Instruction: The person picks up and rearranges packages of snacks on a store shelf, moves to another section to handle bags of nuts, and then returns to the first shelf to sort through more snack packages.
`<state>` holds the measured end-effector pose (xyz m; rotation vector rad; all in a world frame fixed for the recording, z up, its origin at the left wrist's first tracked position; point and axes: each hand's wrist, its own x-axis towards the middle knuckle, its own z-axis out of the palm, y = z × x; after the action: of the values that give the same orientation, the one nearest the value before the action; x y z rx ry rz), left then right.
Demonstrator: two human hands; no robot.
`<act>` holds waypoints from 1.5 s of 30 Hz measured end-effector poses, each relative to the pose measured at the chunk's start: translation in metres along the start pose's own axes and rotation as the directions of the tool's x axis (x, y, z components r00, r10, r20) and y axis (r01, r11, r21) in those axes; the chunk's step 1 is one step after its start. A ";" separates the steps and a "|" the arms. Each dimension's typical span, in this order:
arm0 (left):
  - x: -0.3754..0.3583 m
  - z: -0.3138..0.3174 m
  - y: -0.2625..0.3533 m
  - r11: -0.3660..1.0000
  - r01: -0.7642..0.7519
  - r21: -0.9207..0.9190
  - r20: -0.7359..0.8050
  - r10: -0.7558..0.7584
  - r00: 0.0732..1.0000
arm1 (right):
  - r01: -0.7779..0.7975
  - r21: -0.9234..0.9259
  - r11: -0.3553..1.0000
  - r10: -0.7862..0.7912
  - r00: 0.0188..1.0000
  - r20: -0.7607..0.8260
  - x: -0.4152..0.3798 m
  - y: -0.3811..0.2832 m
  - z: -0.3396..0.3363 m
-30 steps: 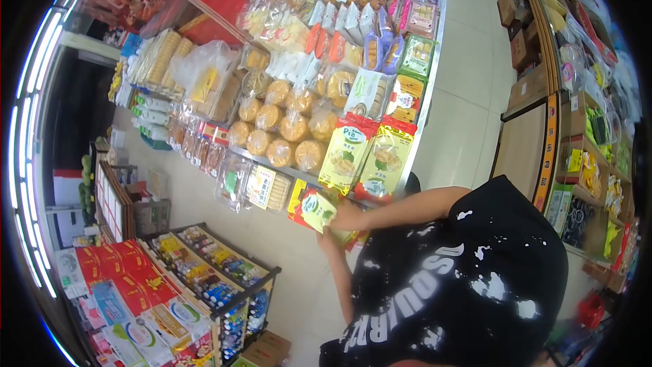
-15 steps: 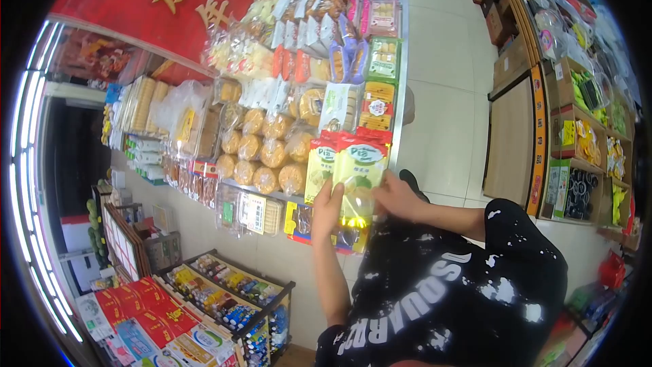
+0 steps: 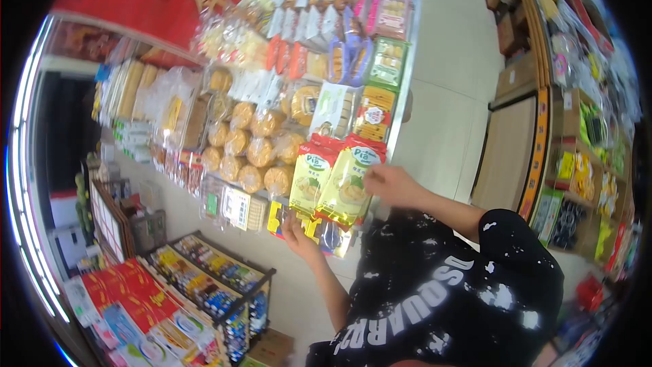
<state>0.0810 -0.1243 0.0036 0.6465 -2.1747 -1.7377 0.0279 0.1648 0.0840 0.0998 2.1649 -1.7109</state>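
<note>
Two green pastry packets with red tops, marked "Pia", lie side by side on the front of the display: a left packet [image 3: 312, 175] and a right packet [image 3: 351, 182], which partly overlaps it. Curled fingers of my right hand [image 3: 388, 187] meet the right packet's right edge, closed there. Below the left packet's bottom edge is my left hand [image 3: 297, 236], its fingers apart and holding nothing. Under the packets' lower ends, a yellow-and-blue pack [image 3: 333, 239] is partly covered. Behind them lie a white-and-green pastry pack [image 3: 333, 110] and an orange pack [image 3: 374, 114].
Bagged round cakes [image 3: 260, 151] stand in rows left of the packets. A lower rack with small goods [image 3: 197, 275] is at bottom left. Tiled floor [image 3: 445, 115] runs between the display and shelves with cartons [image 3: 513, 81] on the right.
My left hand has let go of the packets and moved down and left. The two packets now lie fanned apart, tilted on the display. My right hand stays by the right packet's edge.
</note>
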 end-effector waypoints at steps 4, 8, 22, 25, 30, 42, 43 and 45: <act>0.007 0.005 -0.003 0.922 0.381 -0.074 -0.049 -0.385 0.922 | 0.266 -0.131 0.955 -0.278 0.957 -0.088 0.103 -0.027 0.001; 0.027 0.008 -0.027 0.753 0.617 -0.228 0.058 -0.622 0.781 | 0.236 -0.552 0.799 0.062 0.882 0.467 0.209 -0.019 0.031; 0.024 0.014 -0.023 0.690 0.560 -0.459 0.048 -0.610 0.791 | 0.173 -0.480 0.860 0.180 0.778 0.602 0.243 0.023 0.055; 0.030 0.013 -0.076 0.759 0.573 -0.308 0.141 -0.560 0.817 | 0.346 -0.754 0.558 0.253 0.795 0.551 0.244 0.009 0.060; 0.032 0.020 -0.047 0.626 0.644 -0.440 0.250 -0.603 0.757 | 0.329 -0.817 0.474 0.279 0.824 0.493 0.231 -0.006 0.073; 0.038 0.013 -0.045 0.784 0.502 -0.364 0.088 -0.508 0.857 | 0.152 -0.580 0.800 0.273 0.769 0.578 0.237 0.009 0.066; 0.034 0.013 -0.052 0.781 0.503 -0.370 0.087 -0.510 0.856 | 0.161 -0.677 0.718 0.332 0.775 0.537 0.235 0.005 0.068; 0.031 0.007 -0.052 0.767 0.488 -0.417 0.093 -0.498 0.862 | 0.175 -0.761 0.624 0.376 0.787 0.490 0.229 -0.021 0.075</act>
<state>0.0596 -0.1435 -0.0500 1.1814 -1.5881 -2.3550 -0.1717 0.0482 0.0123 -0.4947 2.0864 -0.4486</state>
